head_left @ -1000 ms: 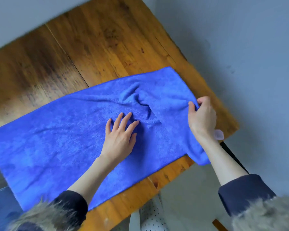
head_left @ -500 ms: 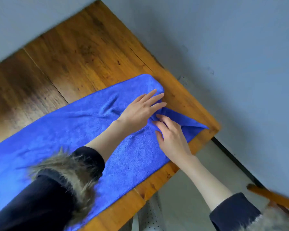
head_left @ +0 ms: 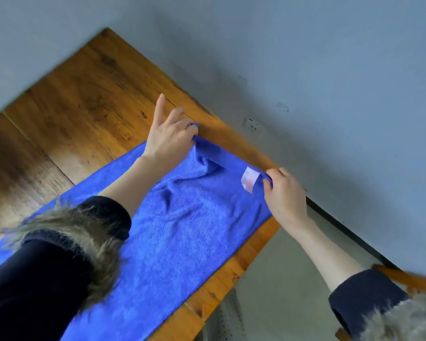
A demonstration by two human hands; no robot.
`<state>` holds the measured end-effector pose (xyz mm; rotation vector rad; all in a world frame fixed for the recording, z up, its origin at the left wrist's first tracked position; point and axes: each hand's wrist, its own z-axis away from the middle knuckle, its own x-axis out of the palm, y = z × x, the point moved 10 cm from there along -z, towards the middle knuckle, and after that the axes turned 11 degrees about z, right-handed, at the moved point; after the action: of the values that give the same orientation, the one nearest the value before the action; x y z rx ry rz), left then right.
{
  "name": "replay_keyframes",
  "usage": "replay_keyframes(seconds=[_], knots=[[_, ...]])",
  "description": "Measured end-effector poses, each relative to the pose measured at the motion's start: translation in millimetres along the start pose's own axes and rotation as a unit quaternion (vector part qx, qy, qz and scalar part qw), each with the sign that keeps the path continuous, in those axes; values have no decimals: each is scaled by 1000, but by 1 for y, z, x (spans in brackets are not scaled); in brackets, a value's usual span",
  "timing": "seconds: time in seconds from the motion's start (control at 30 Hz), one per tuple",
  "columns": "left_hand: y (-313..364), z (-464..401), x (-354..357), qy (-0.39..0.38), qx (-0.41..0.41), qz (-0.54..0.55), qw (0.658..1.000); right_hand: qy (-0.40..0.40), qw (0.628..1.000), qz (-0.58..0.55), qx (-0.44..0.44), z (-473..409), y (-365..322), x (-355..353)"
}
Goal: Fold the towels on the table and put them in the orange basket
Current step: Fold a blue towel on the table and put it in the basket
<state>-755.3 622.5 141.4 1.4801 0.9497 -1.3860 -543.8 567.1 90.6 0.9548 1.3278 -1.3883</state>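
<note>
A long blue towel (head_left: 182, 232) lies spread on the wooden table (head_left: 84, 94), running from the lower left to the table's right end. My left hand (head_left: 170, 136) pinches the towel's far right corner, with two fingers sticking up. My right hand (head_left: 284, 193) pinches the near right corner at the table's edge. A white label (head_left: 249, 178) shows on the towel beside my right hand. The short edge between both hands is slightly raised and wrinkled. The orange basket is not in view.
A grey wall (head_left: 305, 57) with a socket (head_left: 252, 125) runs close behind the table's right end. An orange wooden piece (head_left: 408, 279) shows at the lower right. A pale floor (head_left: 280, 267) lies below the table's edge.
Both hands moved from the towel's middle to its right end and took hold of the two corners. The camera swung to the right; the label now faces up.
</note>
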Motion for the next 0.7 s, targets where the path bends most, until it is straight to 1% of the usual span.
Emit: replay_keyframes(seconds=[0.07, 0.1, 0.2, 0.3, 0.37, 0.47, 0.57, 0.6, 0.7], knots=[[-12, -13, -16, 23, -18, -14, 999, -8, 994, -70, 88, -13, 27, 1], [-19, -21, -23, 26, -31, -18, 999, -12, 988, -100, 117, -19, 37, 1], [-33, -41, -33, 35, -53, -20, 998, 17, 979, -135, 155, -38, 52, -11], [-42, -50, -33, 38, -69, -17, 997, 46, 971, -145, 184, -56, 67, -23], [-49, -51, -32, 54, -84, -9, 995, 54, 966, -138, 210, -63, 83, -27], [-56, -52, -36, 86, -107, 6, 990, 65, 963, -139, 223, -70, 98, -32], [-65, -55, -45, 108, -162, 82, 978, 55, 965, -153, 205, -75, 94, -32], [-66, -55, -46, 110, -168, 108, 974, 49, 966, -162, 196, -75, 91, -30], [-64, -52, -47, 98, -139, 137, 976, 40, 966, -181, 178, -65, 80, -26]])
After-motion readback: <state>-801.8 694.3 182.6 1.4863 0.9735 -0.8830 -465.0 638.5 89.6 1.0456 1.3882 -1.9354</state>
